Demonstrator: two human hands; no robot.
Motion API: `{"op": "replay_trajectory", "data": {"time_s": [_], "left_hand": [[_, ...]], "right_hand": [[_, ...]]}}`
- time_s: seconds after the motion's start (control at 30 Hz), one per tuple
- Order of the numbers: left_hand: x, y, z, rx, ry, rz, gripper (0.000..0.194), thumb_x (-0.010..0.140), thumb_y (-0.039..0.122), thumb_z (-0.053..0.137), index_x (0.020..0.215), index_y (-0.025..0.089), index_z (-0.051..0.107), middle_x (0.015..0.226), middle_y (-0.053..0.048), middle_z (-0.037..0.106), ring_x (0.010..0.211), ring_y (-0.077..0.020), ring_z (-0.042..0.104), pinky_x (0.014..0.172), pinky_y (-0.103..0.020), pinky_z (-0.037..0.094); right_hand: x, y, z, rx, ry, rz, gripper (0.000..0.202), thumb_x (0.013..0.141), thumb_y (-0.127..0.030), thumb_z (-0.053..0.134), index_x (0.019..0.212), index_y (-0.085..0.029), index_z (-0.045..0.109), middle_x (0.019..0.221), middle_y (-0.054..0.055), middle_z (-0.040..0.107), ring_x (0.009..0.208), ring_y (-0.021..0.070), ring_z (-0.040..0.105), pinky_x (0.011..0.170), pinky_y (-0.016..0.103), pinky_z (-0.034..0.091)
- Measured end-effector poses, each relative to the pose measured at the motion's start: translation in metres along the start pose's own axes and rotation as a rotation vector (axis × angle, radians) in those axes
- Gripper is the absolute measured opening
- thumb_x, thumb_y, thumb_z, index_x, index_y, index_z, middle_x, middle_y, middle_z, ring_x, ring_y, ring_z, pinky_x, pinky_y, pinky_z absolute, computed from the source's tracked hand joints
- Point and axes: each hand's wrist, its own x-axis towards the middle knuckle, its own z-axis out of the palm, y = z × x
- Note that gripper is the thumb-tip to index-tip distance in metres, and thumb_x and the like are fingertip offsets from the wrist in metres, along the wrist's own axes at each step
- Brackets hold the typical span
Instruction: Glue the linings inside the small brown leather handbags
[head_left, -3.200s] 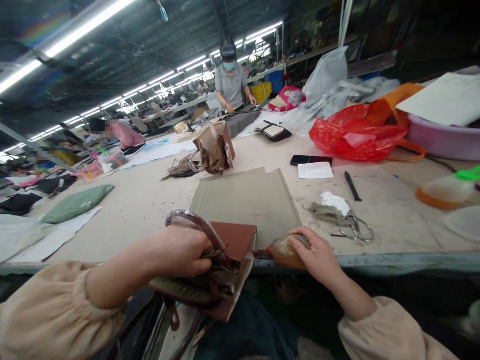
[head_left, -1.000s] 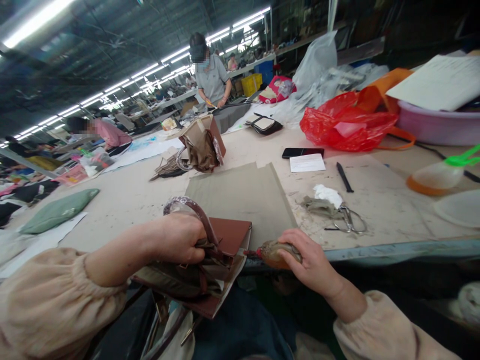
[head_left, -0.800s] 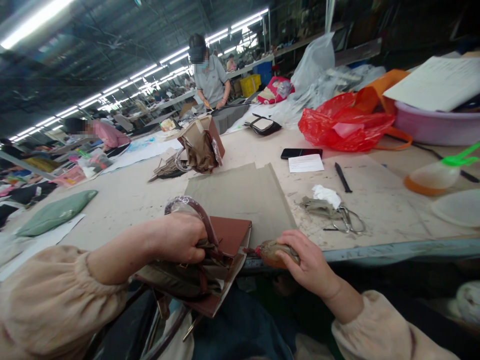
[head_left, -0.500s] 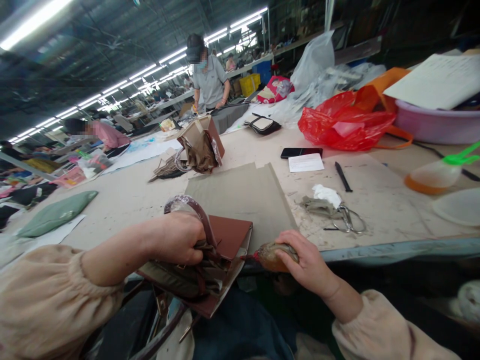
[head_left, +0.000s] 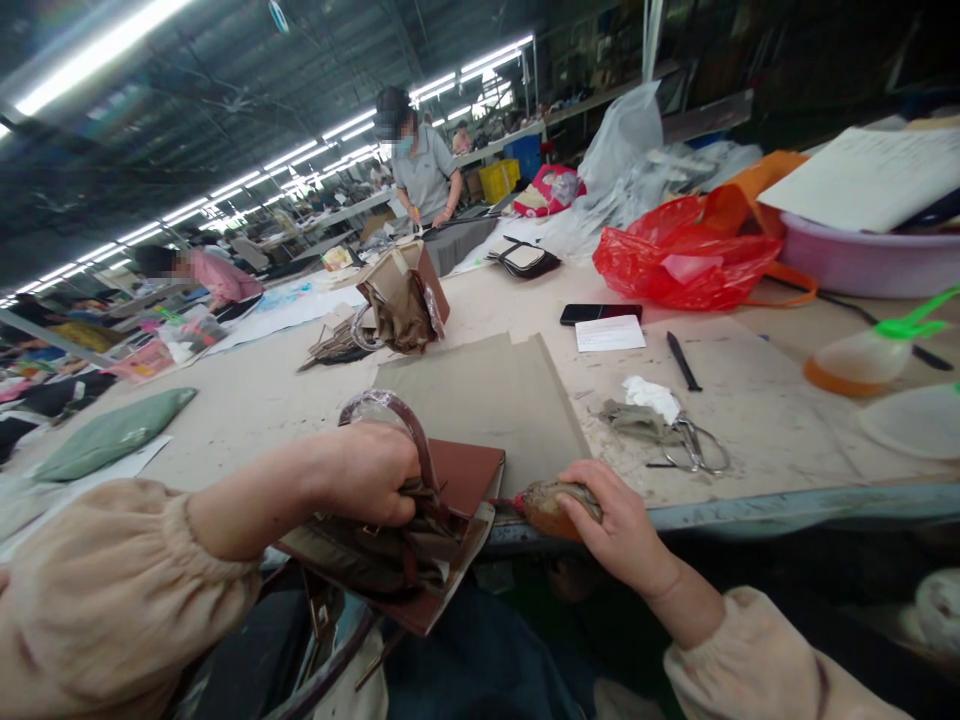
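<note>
- Where the near edge of the long worktable (head_left: 750,505) meets the lap: brown leather handbag (head_left: 457,480) found half on the table, half overhanging, tilted down toward the body, open mouth facing the wearer.
- Long axis of handbag: running roughly left to right along the table edge, its right-hand corner pointing at the right hand.
- Grey-green fabric panel (head_left: 487,395): lying flat on the table just beyond the handbag, touching or nearly touching its far side.
- Left hand (head_left: 367,470): closed over the olive lining (head_left: 375,555) bunched at the bag's mouth, directly on top of the bag; plastic-wrapped handle (head_left: 390,420) arching up behind the knuckles. Nearer of the two hands to the bag, in full contact.
- Right hand (head_left: 619,520): closed around a worn, rounded brown tool (head_left: 551,500), held level at the table edge just right of the bag, red tip (head_left: 516,503) aimed leftward at the bag's side seam. Tip very near the bag; contact not determinable.
- Relation noted: bag to the left of the tool, tool axis in line with the bag's long axis, gap between tip and bag edge slight.
- Scissors (head_left: 694,450) and crumpled cloth scrap (head_left: 637,418): on the table beyond the right hand, apart from it, untouched.
- Black phone (head_left: 600,313) with white slip (head_left: 609,333): farther back, well apart from both hands.
</note>
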Motion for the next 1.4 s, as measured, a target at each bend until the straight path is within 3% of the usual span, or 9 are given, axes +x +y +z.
{"op": "replay_trajectory", "data": {"time_s": [0.33,0.7,0.93,1.1,1.4], "left_hand": [[0.024,-0.005,-0.017,0.091,0.019,0.108,0.021,0.069,0.031,0.055,0.070,0.020,0.073,0.065,-0.006,0.069,0.056,-0.0197,0.058,0.051,-0.030,0.038],[0.055,-0.016,-0.051,0.027,-0.018,0.118,0.029,0.068,0.028,0.056,0.087,0.020,0.077,0.071,-0.003,0.071,0.057,-0.0159,0.057,0.051,-0.026,0.039],[0.085,-0.034,-0.073,0.110,0.116,0.030,0.029,0.070,0.033,0.054,0.080,0.016,0.075,0.063,-0.004,0.065,0.051,-0.0142,0.050,0.048,-0.026,0.035],[0.094,-0.039,-0.071,0.155,0.174,-0.035,0.031,0.074,0.039,0.051,0.073,0.017,0.073,0.060,-0.005,0.062,0.050,-0.0154,0.048,0.048,-0.029,0.033],[0.080,-0.038,-0.060,0.123,0.227,-0.075,0.029,0.074,0.037,0.049,0.064,0.018,0.067,0.055,-0.003,0.054,0.047,-0.0149,0.041,0.049,-0.030,0.032]], "right_hand": [[0.008,0.004,-0.001,0.023,0.022,0.092,0.006,0.091,-0.025,0.055,0.095,-0.022,0.058,0.089,0.005,0.063,0.086,0.0205,0.061,0.078,0.034,0.051],[0.009,0.014,0.004,0.003,0.037,0.113,0.006,0.092,-0.025,0.054,0.095,-0.021,0.057,0.089,0.005,0.062,0.086,0.0202,0.059,0.079,0.033,0.049],[0.011,0.017,0.005,0.016,0.028,0.161,0.006,0.092,-0.025,0.054,0.095,-0.021,0.057,0.089,0.005,0.062,0.086,0.0206,0.060,0.078,0.033,0.049],[0.009,0.015,0.006,0.037,0.018,0.172,0.005,0.092,-0.023,0.053,0.096,-0.021,0.056,0.091,0.005,0.061,0.087,0.0207,0.058,0.079,0.034,0.049],[0.007,0.019,0.007,0.021,0.093,0.138,0.007,0.092,-0.021,0.054,0.099,-0.020,0.055,0.093,0.006,0.060,0.090,0.0201,0.058,0.081,0.033,0.049]]}}
